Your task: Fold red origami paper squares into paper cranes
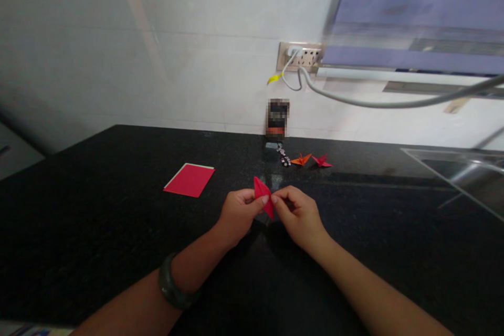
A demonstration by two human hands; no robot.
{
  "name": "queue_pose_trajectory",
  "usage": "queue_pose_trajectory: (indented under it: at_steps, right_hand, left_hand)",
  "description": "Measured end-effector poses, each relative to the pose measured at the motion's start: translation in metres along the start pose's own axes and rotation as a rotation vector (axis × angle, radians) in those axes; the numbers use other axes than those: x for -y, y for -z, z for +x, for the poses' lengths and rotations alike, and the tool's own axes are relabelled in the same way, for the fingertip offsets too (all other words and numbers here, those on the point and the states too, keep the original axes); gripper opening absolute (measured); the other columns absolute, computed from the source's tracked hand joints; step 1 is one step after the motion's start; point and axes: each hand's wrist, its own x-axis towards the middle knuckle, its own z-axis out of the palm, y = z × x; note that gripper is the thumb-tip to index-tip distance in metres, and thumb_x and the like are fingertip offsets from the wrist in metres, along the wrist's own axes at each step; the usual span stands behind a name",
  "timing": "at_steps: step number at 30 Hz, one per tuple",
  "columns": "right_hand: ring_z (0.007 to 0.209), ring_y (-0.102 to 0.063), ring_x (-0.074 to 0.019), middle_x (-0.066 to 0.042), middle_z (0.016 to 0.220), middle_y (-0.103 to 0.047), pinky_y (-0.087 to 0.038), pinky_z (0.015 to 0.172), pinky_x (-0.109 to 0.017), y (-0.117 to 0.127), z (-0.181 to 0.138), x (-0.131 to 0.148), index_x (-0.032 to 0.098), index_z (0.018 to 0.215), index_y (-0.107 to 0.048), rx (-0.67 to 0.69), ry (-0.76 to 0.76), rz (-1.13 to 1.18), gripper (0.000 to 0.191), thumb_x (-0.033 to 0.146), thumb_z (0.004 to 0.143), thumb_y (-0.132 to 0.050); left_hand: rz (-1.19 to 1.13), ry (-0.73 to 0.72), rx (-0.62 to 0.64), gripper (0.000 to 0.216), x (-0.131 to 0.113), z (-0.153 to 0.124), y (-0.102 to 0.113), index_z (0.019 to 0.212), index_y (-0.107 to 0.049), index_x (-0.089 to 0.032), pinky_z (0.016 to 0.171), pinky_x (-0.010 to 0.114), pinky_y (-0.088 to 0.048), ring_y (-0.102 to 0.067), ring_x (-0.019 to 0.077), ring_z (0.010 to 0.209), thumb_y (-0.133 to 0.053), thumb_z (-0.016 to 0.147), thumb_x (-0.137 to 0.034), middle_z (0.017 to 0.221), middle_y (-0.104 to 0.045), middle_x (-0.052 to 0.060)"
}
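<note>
Slim folded red paper [260,187], pointed at both ends, pinched between left-hand fingers [260,203] and right-hand fingers [279,202]

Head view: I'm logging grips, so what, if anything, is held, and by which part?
Folded red paper: the left hand pinches its middle, thumb on top; the right hand pinches its right edge.

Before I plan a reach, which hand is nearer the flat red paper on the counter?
Left. The left hand is right of the flat red paper and closer to the camera; the right hand is farther right, across the folded red piece.
</note>
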Motion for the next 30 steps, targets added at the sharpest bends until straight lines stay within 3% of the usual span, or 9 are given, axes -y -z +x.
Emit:
queue_pose_trajectory:
  at_steps: [5, 8, 15, 20, 26, 30]
  right_hand:
    - [0.047, -0.047, -0.0107, 0.002, 0.055, -0.052, -0.039, 0.045, -0.023, -0.006, 0.001, -0.003, 0.018, 0.070, -0.055, 0.044, -0.297, 0.326, 0.013, 0.031, 0.074, -0.057]
    - [0.048, -0.048, -0.0111, 0.001, 0.059, -0.054, -0.040, 0.045, -0.023, -0.008, 0.000, -0.004, 0.018, 0.076, -0.056, 0.059, -0.323, 0.367, 0.014, 0.033, 0.075, -0.056]
    - [0.064, -0.053, -0.0142, -0.002, 0.068, -0.057, -0.043, 0.059, -0.026, -0.005, -0.003, -0.003, 0.018, 0.071, -0.059, -0.025, -0.013, 0.008, 0.013, 0.023, 0.080, -0.050]
    - [0.062, -0.052, -0.0133, -0.002, 0.065, -0.055, -0.042, 0.058, -0.024, -0.002, 0.000, -0.002, 0.017, 0.068, -0.056, -0.033, 0.110, -0.132, 0.017, 0.018, 0.082, -0.048]
    - [0.066, -0.052, -0.0140, -0.004, 0.071, -0.054, -0.042, 0.059, -0.024, 0.002, 0.000, -0.004, 0.017, 0.073, -0.056, 0.057, 0.233, -0.235, 0.017, 0.018, 0.085, -0.043]
    - [0.064, -0.051, -0.0137, -0.005, 0.072, -0.053, -0.043, 0.058, -0.024, 0.003, -0.001, -0.002, 0.016, 0.075, -0.057, 0.111, 0.281, -0.288, 0.021, 0.019, 0.087, -0.040]
  left_hand:
    - [-0.065, 0.045, 0.018, 0.016, -0.002, -0.001, -0.001, 0.065, -0.066, -0.011, 0.055, 0.021, -0.040, -0.054, 0.0101, 0.055, -0.067, 0.064, -0.027, 0.060, -0.065, 0.001]
    - [-0.092, 0.053, 0.037, 0.019, 0.000, -0.001, 0.000, 0.070, -0.067, -0.011, 0.059, 0.023, -0.043, -0.056, 0.0118, 0.059, -0.066, 0.066, -0.030, 0.064, -0.066, 0.003]
    - [-0.159, 0.045, 0.086, 0.021, 0.006, 0.000, 0.001, 0.072, -0.068, -0.012, 0.065, 0.025, -0.047, -0.058, 0.0130, 0.065, -0.064, 0.069, -0.033, 0.066, -0.065, 0.002]
    - [-0.087, 0.006, 0.037, 0.019, 0.000, -0.002, -0.002, 0.072, -0.069, -0.012, 0.061, 0.024, -0.047, -0.058, 0.0130, 0.064, -0.066, 0.066, -0.030, 0.069, -0.065, 0.002]
    - [-0.151, -0.033, 0.020, 0.024, -0.001, -0.001, -0.002, 0.079, -0.066, -0.013, 0.064, 0.022, -0.046, -0.060, 0.0127, 0.068, -0.073, 0.058, -0.022, 0.073, -0.068, 0.001]
    - [-0.091, -0.056, -0.030, 0.015, -0.001, 0.000, 0.000, 0.067, -0.064, -0.012, 0.063, 0.024, -0.047, -0.059, 0.0125, 0.061, -0.070, 0.061, -0.025, 0.064, -0.066, 0.001]
